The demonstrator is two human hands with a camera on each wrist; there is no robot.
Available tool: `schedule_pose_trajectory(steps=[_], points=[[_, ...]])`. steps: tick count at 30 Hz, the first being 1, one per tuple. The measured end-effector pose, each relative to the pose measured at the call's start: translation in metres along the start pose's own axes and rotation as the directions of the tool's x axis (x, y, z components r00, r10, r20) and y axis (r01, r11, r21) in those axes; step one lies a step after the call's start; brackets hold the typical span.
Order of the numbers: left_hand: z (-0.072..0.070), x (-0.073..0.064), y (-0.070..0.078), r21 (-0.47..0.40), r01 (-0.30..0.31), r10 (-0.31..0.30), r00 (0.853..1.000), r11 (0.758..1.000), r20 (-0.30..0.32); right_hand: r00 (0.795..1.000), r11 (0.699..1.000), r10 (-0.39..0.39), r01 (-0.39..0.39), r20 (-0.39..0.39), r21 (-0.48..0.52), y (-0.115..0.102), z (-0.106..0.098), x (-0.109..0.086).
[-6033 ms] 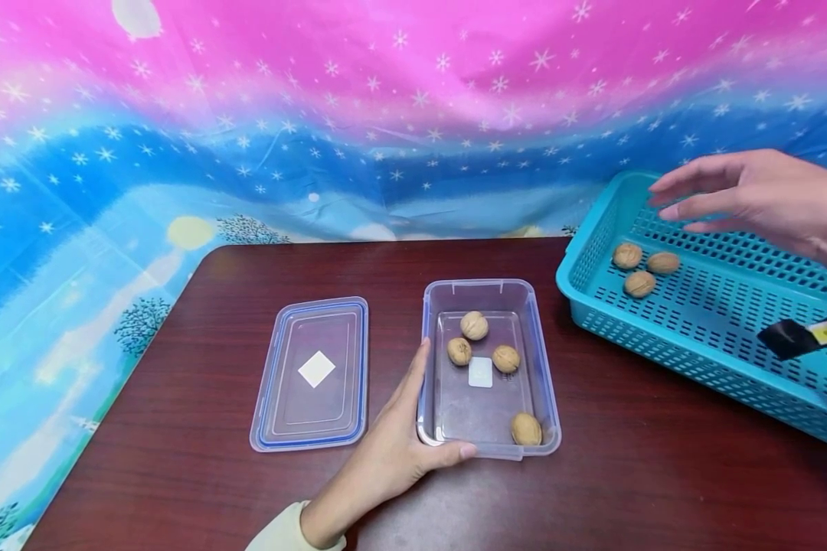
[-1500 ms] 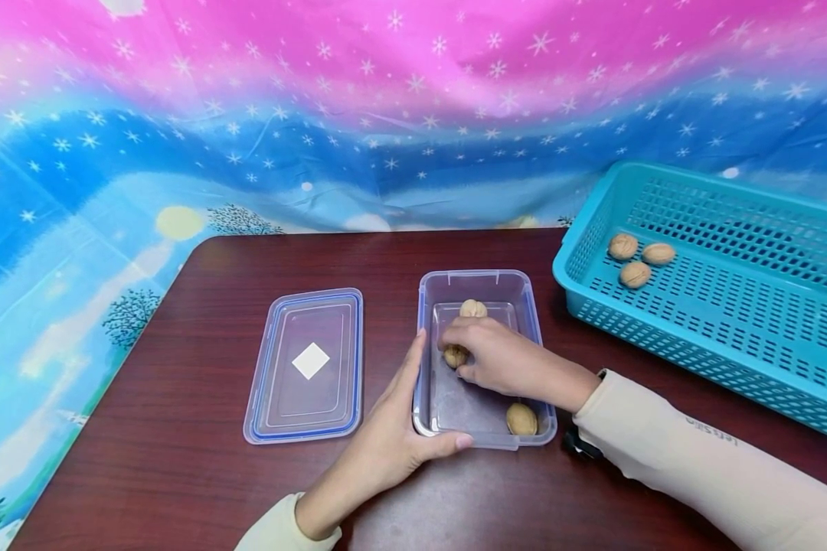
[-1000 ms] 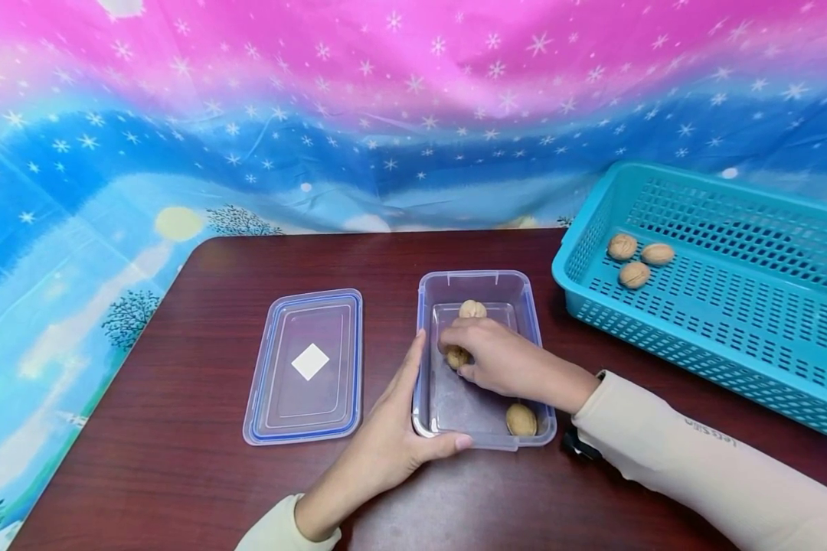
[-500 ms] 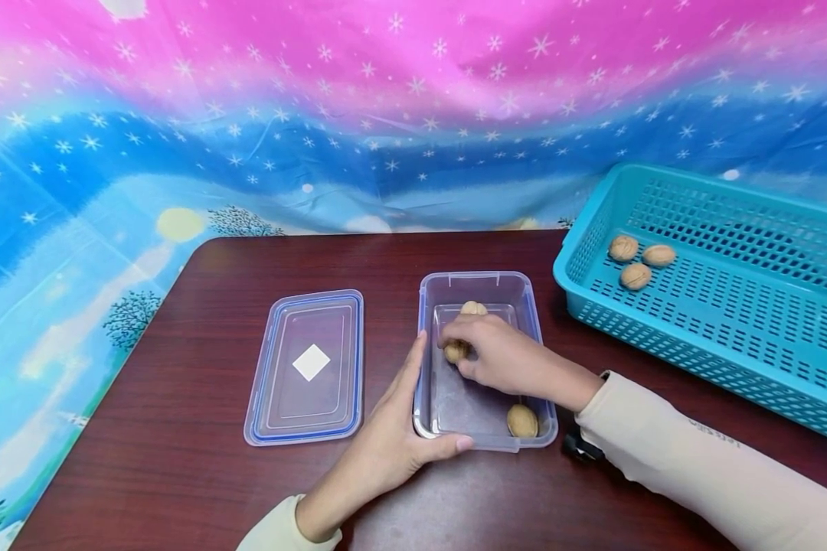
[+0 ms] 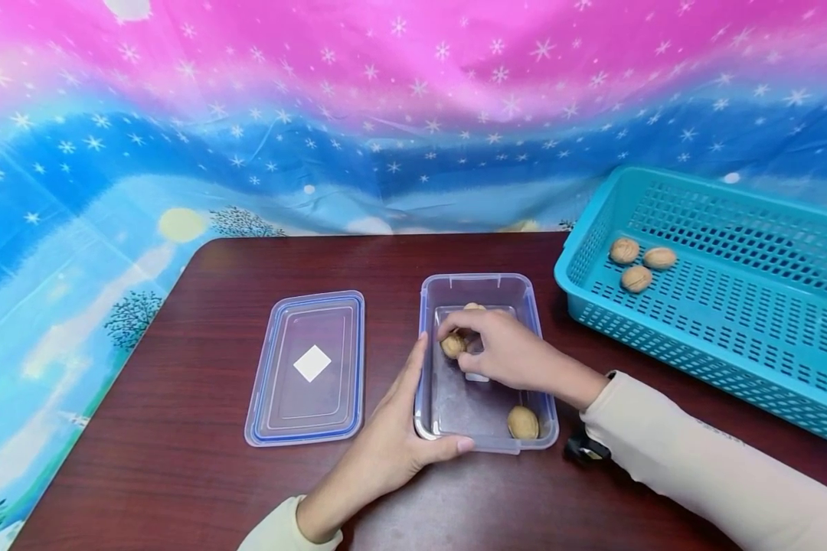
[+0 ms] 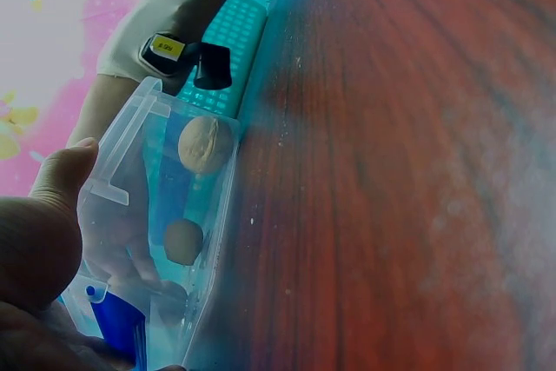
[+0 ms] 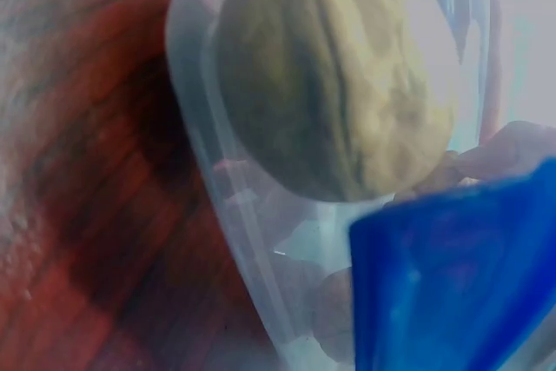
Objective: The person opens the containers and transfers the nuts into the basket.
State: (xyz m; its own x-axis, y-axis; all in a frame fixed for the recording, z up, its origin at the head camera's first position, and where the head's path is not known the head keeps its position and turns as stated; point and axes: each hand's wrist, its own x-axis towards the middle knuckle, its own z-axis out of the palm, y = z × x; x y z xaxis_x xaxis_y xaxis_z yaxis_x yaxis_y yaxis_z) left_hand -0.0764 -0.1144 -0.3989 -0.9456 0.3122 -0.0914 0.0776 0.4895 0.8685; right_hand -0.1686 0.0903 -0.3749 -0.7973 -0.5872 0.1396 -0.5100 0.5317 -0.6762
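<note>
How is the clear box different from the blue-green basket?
The clear box is see-through, but the basket is blue-green. The clear box is smaller and the basket is bigger. The clear box has plain sides, while the basket has lots of little holes. Both are open on top with walnuts inside.

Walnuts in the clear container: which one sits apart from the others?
The walnut in the near right corner of the clear container. It sits alone there; the other visible walnuts are close by the right hand.
</note>
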Motion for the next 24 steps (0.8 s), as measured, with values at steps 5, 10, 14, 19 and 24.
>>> schedule_pose_trajectory(steps=[5, 10, 14, 19, 24], points=[[0.000, 0.000, 0.000, 0.000, -0.005, 0.005, 1.000, 1.000, 0.001, 0.999, 0.997, 0.023, -0.025, 0.034, 0.077, 0.000, -0.003, 0.000], [0.000, -0.001, 0.000, -0.001, 0.003, -0.003, 1.000, 1.000, -0.002, 0.995, 0.974, 0.054, -0.073, 0.089, 0.215, 0.000, -0.009, 0.001], [0.000, -0.001, 0.001, -0.004, 0.010, -0.010, 1.000, 1.000, -0.002, 0.987, 0.949, 0.077, -0.116, 0.138, 0.294, 0.000, -0.017, 0.001], [0.000, -0.001, 0.001, -0.003, 0.019, -0.019, 1.000, 1.000, -0.004, 0.971, 0.915, 0.155, -0.211, 0.184, 0.343, -0.004, -0.033, 0.000], [0.000, 0.000, 0.000, 0.000, 0.021, -0.021, 1.000, 1.000, -0.004, 0.969, 0.888, 0.171, -0.230, 0.179, 0.399, -0.007, -0.051, -0.004]])
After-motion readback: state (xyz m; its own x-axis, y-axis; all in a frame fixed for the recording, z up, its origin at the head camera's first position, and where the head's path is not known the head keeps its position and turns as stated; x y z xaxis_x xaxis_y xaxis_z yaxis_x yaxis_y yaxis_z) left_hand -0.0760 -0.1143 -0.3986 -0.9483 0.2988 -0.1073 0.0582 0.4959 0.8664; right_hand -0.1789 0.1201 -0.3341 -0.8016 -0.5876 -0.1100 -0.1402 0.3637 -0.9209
